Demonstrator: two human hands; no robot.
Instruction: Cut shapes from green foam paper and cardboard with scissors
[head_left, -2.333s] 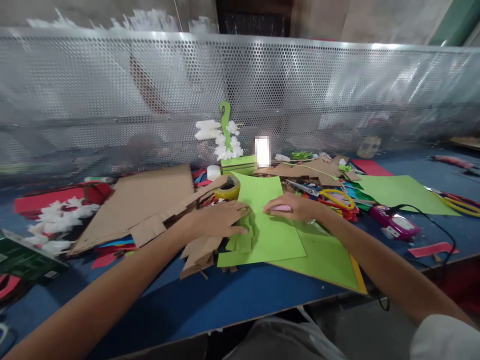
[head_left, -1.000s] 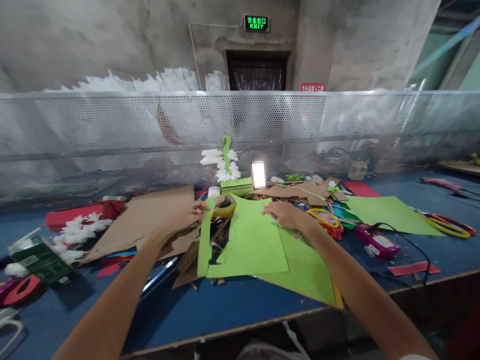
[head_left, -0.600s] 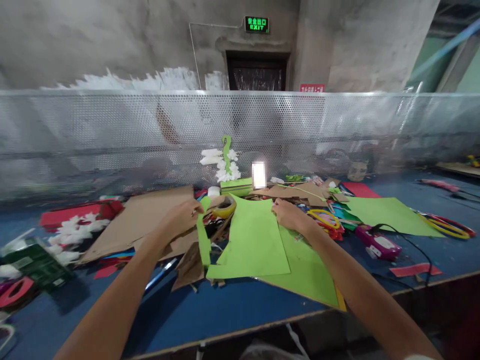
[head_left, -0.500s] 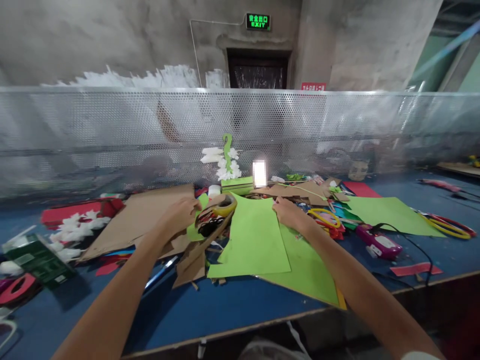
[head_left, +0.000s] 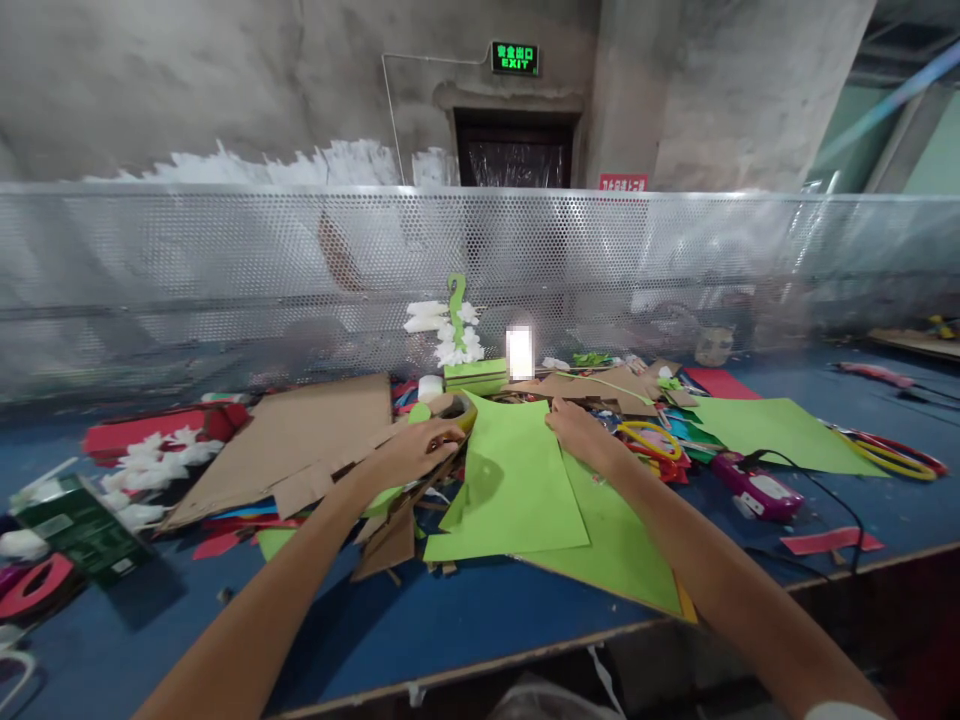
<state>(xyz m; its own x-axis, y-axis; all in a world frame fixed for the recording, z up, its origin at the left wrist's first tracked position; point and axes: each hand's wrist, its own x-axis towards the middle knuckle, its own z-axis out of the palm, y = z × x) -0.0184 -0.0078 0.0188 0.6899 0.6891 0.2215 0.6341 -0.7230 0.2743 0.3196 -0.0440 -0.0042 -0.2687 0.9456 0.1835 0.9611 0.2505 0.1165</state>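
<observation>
Left hand (head_left: 416,452): palm down on the cardboard scraps (head_left: 390,530), fingertips (head_left: 452,434) just beside the tape roll (head_left: 459,408). Fingers were half bent. Couldn't tell whether they gripped anything, because the hand hid its own underside. A green strip (head_left: 384,497) stuck out from under that wrist, lying across the scraps.

Right hand (head_left: 579,437): knuckles up, fingers bent down onto the top right corner of the green sheet (head_left: 517,490), touching it. Pinch or plain rest on the paper, I couldn't tell.

The green sheet lay flat between my hands, overlapping a second green sheet (head_left: 622,550) that reached to the near edge of the blue table (head_left: 480,610).

Around it:
- big cardboard panel (head_left: 300,435) left of my left hand, partly over red and blue paper offcuts
- yellow-handled scissors (head_left: 651,438) just right of my right hand, in the clutter
- purple glue gun (head_left: 750,487) further right, with a black cord looped by it
- another green sheet (head_left: 780,430) beyond the gun, well apart from my hands
- green box (head_left: 474,376) with white paper flowers (head_left: 454,335) behind the tape roll, against the perforated metal screen (head_left: 225,270)
- red paper with white flowers (head_left: 150,445) and a dark green carton (head_left: 75,525) far left
</observation>
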